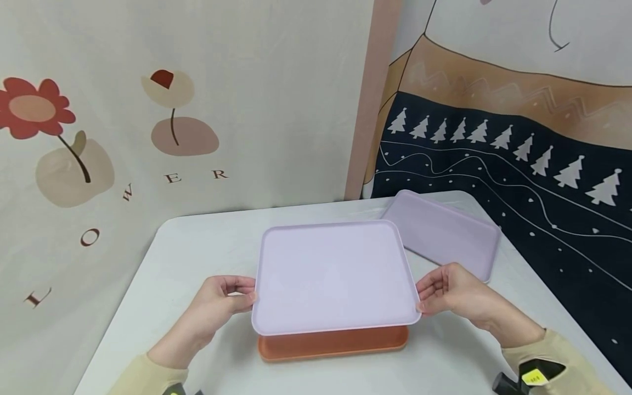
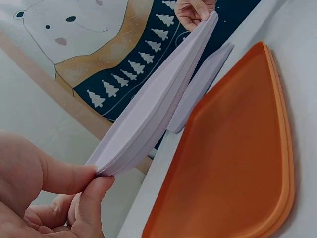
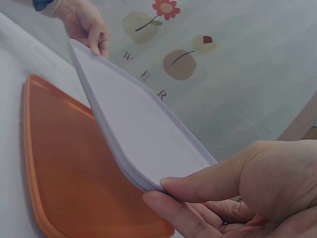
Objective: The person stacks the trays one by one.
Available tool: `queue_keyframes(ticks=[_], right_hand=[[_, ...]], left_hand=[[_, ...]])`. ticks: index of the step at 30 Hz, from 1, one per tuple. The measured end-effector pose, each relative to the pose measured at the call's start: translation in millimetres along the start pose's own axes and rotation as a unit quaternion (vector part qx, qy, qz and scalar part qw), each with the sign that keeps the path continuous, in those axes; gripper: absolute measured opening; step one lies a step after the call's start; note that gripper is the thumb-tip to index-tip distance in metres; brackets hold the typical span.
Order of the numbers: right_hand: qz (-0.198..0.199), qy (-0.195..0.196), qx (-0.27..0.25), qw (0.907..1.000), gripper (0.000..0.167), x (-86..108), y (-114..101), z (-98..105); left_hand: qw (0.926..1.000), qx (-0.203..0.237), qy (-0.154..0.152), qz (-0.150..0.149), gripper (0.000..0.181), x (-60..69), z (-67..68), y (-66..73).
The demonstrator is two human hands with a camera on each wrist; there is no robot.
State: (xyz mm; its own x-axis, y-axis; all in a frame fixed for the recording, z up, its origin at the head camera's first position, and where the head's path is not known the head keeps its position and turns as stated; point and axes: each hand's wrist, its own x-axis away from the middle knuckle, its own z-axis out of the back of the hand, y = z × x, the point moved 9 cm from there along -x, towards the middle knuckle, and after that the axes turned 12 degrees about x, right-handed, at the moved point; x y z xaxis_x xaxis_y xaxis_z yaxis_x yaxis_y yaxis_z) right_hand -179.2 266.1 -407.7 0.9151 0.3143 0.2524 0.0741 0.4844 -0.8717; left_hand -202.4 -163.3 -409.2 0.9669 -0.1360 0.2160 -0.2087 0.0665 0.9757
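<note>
Both hands hold up a lavender rectangular tray (image 1: pixel 336 277) with rounded corners and a low rim. My left hand (image 1: pixel 219 302) pinches its left edge between thumb and fingers, and my right hand (image 1: pixel 456 291) pinches the right edge. Layered rims along the side of the lavender tray (image 2: pixel 153 94) in the left wrist view suggest a stack of two. Below, apart from it, an orange tray (image 1: pixel 336 343) lies on the table, largely hidden in the head view. In the right wrist view, the orange tray (image 3: pixel 74 148) also shows a doubled rim.
Another lavender tray (image 1: pixel 444 233) lies at an angle at the back right of the white table (image 1: pixel 207 241). Behind the table hang a pale cloth with flower prints (image 1: pixel 271 109) and a dark cloth with white trees (image 1: pixel 494 181).
</note>
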Motion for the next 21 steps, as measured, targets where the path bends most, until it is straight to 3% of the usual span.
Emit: queue_keyframes(ticks=[21], right_hand=[[-0.004, -0.01, -0.002, 0.9999, 0.032, 1.4, 13, -11]], left_hand=[[0.9998, 0.003, 0.012, 0.016, 0.031, 4.3, -1.2, -17.9]])
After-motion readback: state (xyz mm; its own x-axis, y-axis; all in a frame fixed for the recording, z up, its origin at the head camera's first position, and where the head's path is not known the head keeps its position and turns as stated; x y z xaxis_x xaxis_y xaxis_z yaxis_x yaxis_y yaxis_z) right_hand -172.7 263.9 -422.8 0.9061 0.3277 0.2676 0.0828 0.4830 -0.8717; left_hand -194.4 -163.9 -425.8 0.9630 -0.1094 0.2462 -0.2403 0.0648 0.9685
